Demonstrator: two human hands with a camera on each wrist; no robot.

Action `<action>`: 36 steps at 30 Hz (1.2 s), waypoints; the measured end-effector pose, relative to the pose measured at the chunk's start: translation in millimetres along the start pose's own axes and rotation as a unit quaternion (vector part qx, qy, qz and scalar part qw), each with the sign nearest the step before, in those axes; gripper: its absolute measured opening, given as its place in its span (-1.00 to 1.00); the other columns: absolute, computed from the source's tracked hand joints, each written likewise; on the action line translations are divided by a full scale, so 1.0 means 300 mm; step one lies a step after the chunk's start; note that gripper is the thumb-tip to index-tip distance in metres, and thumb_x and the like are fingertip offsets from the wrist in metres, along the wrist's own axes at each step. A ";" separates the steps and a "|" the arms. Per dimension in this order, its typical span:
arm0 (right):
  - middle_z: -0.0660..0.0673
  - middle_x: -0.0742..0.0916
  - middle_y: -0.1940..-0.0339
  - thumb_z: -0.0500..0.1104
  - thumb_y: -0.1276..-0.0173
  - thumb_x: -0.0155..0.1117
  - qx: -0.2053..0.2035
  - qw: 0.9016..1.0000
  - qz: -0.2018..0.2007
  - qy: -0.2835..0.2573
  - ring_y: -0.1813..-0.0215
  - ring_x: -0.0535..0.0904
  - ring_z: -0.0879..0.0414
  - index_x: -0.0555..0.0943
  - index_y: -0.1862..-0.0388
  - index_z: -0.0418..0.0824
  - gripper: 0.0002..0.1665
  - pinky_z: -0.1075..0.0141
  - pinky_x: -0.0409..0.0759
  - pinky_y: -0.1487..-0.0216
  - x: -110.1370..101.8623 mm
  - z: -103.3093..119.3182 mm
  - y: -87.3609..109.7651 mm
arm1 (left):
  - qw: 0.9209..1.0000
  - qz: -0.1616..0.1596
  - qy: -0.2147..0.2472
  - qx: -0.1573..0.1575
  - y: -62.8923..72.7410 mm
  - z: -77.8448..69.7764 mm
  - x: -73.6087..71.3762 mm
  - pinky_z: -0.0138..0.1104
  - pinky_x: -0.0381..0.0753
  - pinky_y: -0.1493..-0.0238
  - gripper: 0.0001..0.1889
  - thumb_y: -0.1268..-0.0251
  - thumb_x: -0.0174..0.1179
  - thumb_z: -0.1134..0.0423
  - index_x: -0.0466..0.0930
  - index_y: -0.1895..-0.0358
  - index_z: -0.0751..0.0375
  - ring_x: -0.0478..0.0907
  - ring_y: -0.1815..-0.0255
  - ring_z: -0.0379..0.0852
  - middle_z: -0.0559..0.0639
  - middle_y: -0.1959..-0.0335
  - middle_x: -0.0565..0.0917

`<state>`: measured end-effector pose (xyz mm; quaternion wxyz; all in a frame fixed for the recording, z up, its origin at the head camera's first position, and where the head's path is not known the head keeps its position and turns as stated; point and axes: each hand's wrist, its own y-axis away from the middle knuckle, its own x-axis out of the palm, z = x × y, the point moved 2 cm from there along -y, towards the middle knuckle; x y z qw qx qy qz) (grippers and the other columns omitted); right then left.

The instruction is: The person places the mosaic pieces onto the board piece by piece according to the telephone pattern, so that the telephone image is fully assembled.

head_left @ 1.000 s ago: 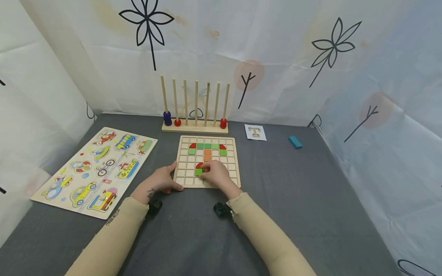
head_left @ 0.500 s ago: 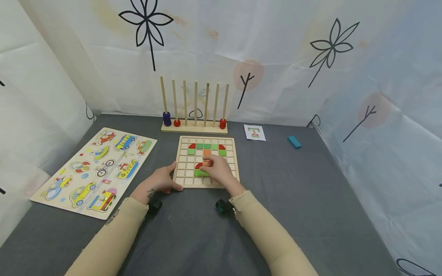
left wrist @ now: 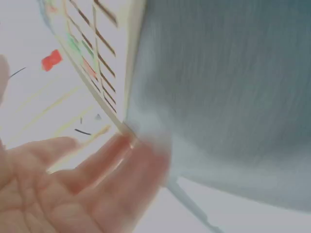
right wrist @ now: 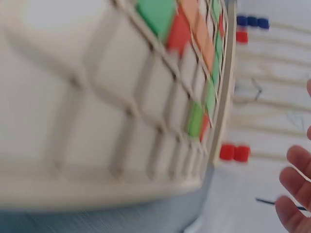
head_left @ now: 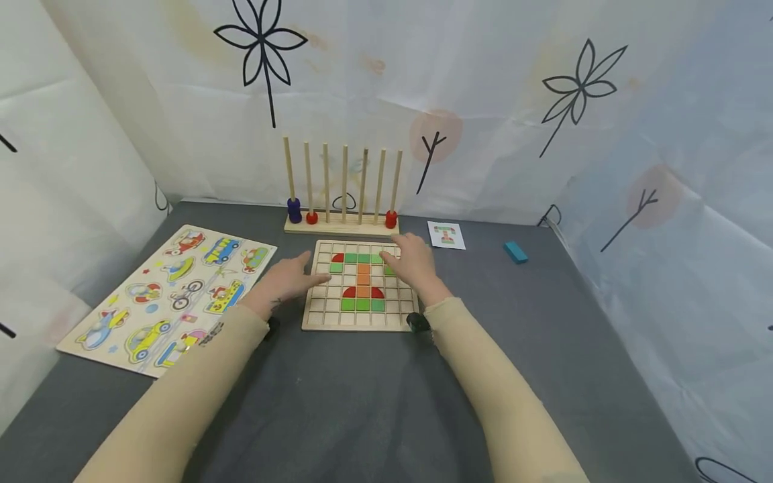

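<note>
A wooden grid board [head_left: 320, 316] lies on the dark cloth in front of me. Set in its cells are green square tiles [head_left: 363, 304], orange square tiles [head_left: 364, 280] and red quarter-round tiles [head_left: 377, 293], in an I-like figure. My left hand [head_left: 286, 278] is at the board's left side, thumb reaching over the edge, fingers spread. Over the upper right part hovers my right hand [head_left: 415, 263], hiding some tiles there. Its fingertips [right wrist: 296, 182] show loosely extended with nothing between them in the right wrist view. The left fingers [left wrist: 104, 165] appear near a board corner, partly blurred.
Behind the board stands a wooden peg rack [head_left: 341, 225] with blue and red beads. A small pattern card [head_left: 446, 235] and a blue block [head_left: 516, 252] lie to the right. A vehicle puzzle board [head_left: 163, 285] lies at left, partly under the left sleeve.
My right hand has moved from the lower middle cells to the board's upper right, uncovering the lower tiles. My left hand has slid from the lower left corner up the left side.
</note>
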<state>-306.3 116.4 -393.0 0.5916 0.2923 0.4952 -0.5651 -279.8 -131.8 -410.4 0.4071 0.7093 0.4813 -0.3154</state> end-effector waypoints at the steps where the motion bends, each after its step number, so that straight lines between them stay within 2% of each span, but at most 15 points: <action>1: -0.17 0.59 -0.08 0.15 -0.29 0.15 -0.005 1.000 -0.003 0.030 -0.12 0.48 -0.08 0.46 -0.24 -0.14 -0.38 0.02 0.43 -0.05 -0.009 -0.006 -0.018 | 0.999 -0.030 -0.033 0.012 -0.019 -0.011 -0.019 0.11 0.40 -0.03 -0.05 -0.20 -0.03 -0.33 -0.12 -0.47 0.22 0.33 -0.17 0.35 0.43 -0.35 0.15; 3: -0.19 0.52 -0.19 0.22 -0.28 0.12 -0.010 0.996 -0.003 0.083 -0.22 0.39 -0.13 0.41 -0.29 -0.11 -0.31 -0.03 0.34 -0.14 -0.023 -0.016 -0.052 | 0.991 -0.087 -0.091 0.032 -0.055 -0.031 -0.052 0.28 0.14 -0.16 -0.05 -0.17 -0.04 -0.37 -0.09 -0.48 0.14 0.01 -0.36 0.43 0.41 -0.41 0.01; 5: -0.21 0.43 -0.29 0.32 -0.26 0.07 -0.008 0.992 0.002 0.122 -0.31 0.27 -0.19 0.33 -0.36 -0.04 -0.22 -0.11 0.24 -0.20 -0.035 -0.023 -0.082 | 0.981 -0.131 -0.133 0.043 -0.088 -0.049 -0.082 0.40 -0.07 -0.15 -0.04 -0.10 -0.03 -0.42 -0.09 -0.48 0.02 -0.24 -0.41 0.46 0.37 -0.45 -0.14; 7: -0.24 0.27 -0.40 0.43 -0.21 0.00 0.002 0.989 0.015 0.147 -0.41 0.09 -0.28 0.18 -0.44 0.06 -0.11 -0.21 0.09 -0.27 -0.043 -0.029 -0.107 | 0.973 -0.161 -0.162 0.043 -0.116 -0.063 -0.105 0.45 -0.20 -0.11 -0.02 -0.03 -0.03 -0.48 -0.12 -0.49 -0.10 -0.40 -0.42 0.44 0.29 -0.47 -0.26; 10: -0.24 0.01 -0.50 0.57 -0.10 -0.09 0.023 0.985 0.039 0.166 -0.46 -0.20 -0.38 -0.08 -0.49 0.22 0.05 -0.34 -0.14 -0.28 -0.050 -0.034 -0.134 | 0.965 -0.180 -0.188 0.041 -0.143 -0.077 -0.131 0.49 -0.27 -0.07 0.01 0.03 -0.07 -0.54 -0.19 -0.48 -0.22 -0.48 -0.42 0.42 0.23 -0.48 -0.35; 13: -0.23 -0.13 -0.52 0.63 -0.02 -0.11 0.042 0.984 0.056 0.162 -0.45 -0.36 -0.38 -0.23 -0.48 0.28 0.13 -0.38 -0.28 -0.25 -0.051 -0.032 -0.147 | 0.963 -0.181 -0.194 0.037 -0.154 -0.089 -0.150 0.51 -0.25 -0.04 0.02 0.07 -0.11 -0.58 -0.20 -0.48 -0.27 -0.49 -0.41 0.42 0.20 -0.48 -0.39; 17: -0.24 -0.17 -0.51 0.64 0.00 -0.11 0.046 0.985 0.061 0.156 -0.44 -0.42 -0.37 -0.26 -0.49 0.27 0.17 -0.39 -0.32 -0.24 -0.044 -0.017 -0.147 | 0.967 -0.171 -0.185 0.041 -0.157 -0.100 -0.167 0.52 -0.23 -0.01 0.02 0.10 -0.15 -0.62 -0.18 -0.47 -0.29 -0.46 -0.41 0.45 0.19 -0.49 -0.39; 22: -0.23 -0.18 -0.51 0.66 0.00 -0.15 0.034 0.984 0.073 0.158 -0.44 -0.41 -0.38 -0.31 -0.47 0.27 0.17 -0.38 -0.36 -0.24 -0.035 0.003 -0.131 | 0.969 -0.153 -0.188 0.041 -0.154 -0.097 -0.168 0.52 -0.21 -0.01 0.02 0.09 -0.19 -0.63 -0.21 -0.47 -0.29 -0.48 -0.41 0.45 0.19 -0.48 -0.40; 26: -0.22 -0.16 -0.51 0.64 -0.02 -0.12 0.026 0.986 0.065 0.149 -0.45 -0.35 -0.38 -0.27 -0.49 0.26 0.16 -0.36 -0.34 -0.27 -0.038 0.013 -0.125 | 0.971 -0.146 -0.184 0.035 -0.147 -0.092 -0.166 0.51 -0.23 -0.02 0.01 0.06 -0.18 -0.61 -0.22 -0.47 -0.27 -0.55 -0.40 0.42 0.19 -0.48 -0.41; 36: -0.22 -0.09 -0.52 0.63 -0.04 -0.13 0.029 0.986 0.052 0.153 -0.46 -0.28 -0.38 -0.20 -0.50 0.19 0.16 -0.35 -0.28 -0.28 -0.043 0.004 -0.127 | 0.974 -0.139 -0.176 0.038 -0.142 -0.099 -0.160 0.52 -0.21 -0.02 -0.02 0.03 -0.15 -0.57 -0.19 -0.48 -0.26 -0.44 -0.42 0.42 0.22 -0.48 -0.37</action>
